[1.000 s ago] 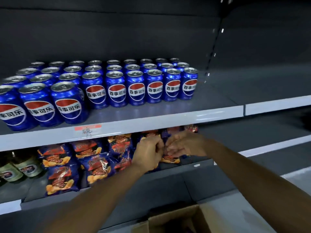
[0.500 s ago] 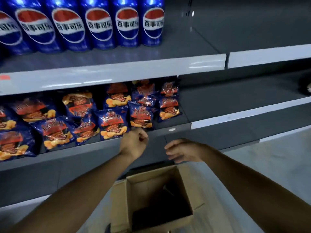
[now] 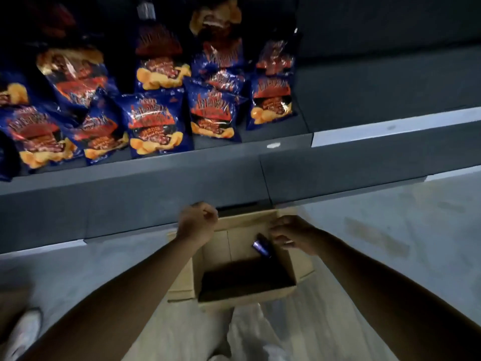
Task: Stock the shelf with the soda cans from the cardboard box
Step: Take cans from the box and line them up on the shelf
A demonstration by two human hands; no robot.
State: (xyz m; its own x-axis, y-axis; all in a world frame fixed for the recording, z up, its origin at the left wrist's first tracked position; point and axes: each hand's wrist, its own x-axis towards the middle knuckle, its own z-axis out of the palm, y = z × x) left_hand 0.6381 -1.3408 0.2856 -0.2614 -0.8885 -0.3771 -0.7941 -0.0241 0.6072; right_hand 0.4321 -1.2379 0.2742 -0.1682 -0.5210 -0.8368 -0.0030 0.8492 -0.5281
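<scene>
An open cardboard box (image 3: 235, 298) stands on the floor in front of the shelving. Its inside is mostly dark; one blue soda can (image 3: 261, 247) shows against the far right inner wall. My left hand (image 3: 198, 222) hovers over the box's far left corner, curled into a fist with nothing in it. My right hand (image 3: 291, 235) hangs over the far right corner, fingers loosely bent, just right of the can and not holding it. The shelf with the cans is out of view.
Blue and orange snack bags (image 3: 158, 123) fill the low shelf (image 3: 156, 183) behind the box; its right part is bare. Grey floor (image 3: 390, 230) surrounds the box. My white shoe (image 3: 23, 332) is at the bottom left, my light trouser leg (image 3: 250, 334) below the box.
My view has swung down from the can shelf to the box. Both hands have dropped from the snack shelf to just over the box's far corners.
</scene>
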